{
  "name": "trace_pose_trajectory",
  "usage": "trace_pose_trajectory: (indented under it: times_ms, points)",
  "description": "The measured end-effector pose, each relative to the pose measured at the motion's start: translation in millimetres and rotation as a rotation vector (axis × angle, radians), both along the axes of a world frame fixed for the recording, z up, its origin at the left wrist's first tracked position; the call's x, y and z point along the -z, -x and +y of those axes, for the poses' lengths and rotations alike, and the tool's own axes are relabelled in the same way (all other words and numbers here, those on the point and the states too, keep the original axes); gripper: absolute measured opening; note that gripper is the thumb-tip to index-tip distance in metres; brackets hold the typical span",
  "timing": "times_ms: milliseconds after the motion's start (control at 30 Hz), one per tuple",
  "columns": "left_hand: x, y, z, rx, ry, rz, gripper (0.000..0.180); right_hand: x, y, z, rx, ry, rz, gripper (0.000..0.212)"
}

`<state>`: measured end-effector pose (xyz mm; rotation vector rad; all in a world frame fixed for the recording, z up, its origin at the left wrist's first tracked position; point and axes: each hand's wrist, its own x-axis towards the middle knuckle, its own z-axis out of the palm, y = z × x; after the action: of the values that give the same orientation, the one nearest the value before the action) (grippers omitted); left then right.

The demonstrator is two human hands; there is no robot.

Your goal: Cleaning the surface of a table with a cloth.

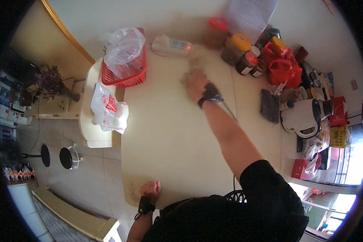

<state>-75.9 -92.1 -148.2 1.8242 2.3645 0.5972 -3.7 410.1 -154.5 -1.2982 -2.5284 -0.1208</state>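
Observation:
My right hand (196,84) reaches far across the pale table (169,133), near its back edge. It is smeared by motion, so its fingers and anything under them cannot be made out. A brownish blur lies just beyond it. Close to the hand, at the back, is a white power strip (171,44) with a red light. My left hand (150,191) rests at the table's near left corner, fingers curled in and nothing visible in them. Small dark specks (133,187) lie on the tabletop beside it. Each wrist wears a black band.
A red basket (125,82) with plastic bags stands back left, a white plastic bag (109,109) nearer. Several jars (236,48) and a red bag (284,66) line the back right. A grey cloth (269,105) and a white kettle-like appliance (300,117) sit at the right.

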Motion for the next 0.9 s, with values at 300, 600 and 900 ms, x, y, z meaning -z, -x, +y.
trace_pose_trajectory:
  times_ms: [300, 600, 900]
  points:
    - [-1, -1, -9, -0.039, 0.029, -0.013, 0.03, -55, 39, -213, -0.298, 0.272, -0.141, 0.058]
    - [-18, -1, 0, -0.032, -0.04, 0.003, 0.03, -64, -75, -329, -0.718, 0.298, -0.021, 0.053]
    - [-26, -4, -6, -0.063, -0.009, 0.044, 0.026, -79, -241, -323, -0.466, 0.356, 0.011, 0.049]
